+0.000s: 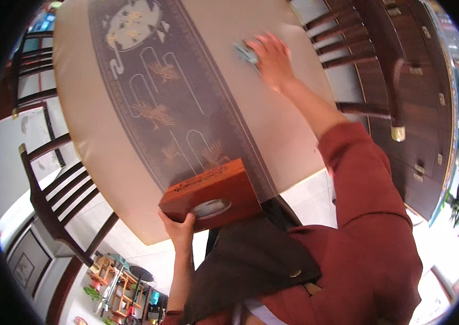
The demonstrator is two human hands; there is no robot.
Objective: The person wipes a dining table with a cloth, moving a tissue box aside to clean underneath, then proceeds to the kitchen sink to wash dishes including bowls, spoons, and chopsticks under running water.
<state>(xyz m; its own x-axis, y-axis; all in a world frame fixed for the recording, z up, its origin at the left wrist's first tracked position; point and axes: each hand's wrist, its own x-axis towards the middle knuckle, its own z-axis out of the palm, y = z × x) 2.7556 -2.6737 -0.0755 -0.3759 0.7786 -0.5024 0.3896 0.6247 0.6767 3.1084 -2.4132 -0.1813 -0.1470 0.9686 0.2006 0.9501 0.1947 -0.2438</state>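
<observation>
My left hand (178,229) grips the lower left corner of a reddish-brown wooden box (229,191) with an oval inset on its face and carved openwork along one side. The box is held at the near end of the table, over a dark patterned runner design (172,97) with gold and white motifs. My right hand (272,59) is stretched far out over the beige table cover (274,134), right of the dark band. A light blue cloth (246,53) is bunched at its fingers; the hand is slightly blurred. Some fingertips and the cloth's underside are hidden.
Dark wooden slatted chairs stand along the left (56,195) and right (383,61) sides of the table. Beyond the right chair is a dark wooden cabinet (424,122) with metal fittings. Wooden plant stands (121,292) with potted plants stand at the lower left.
</observation>
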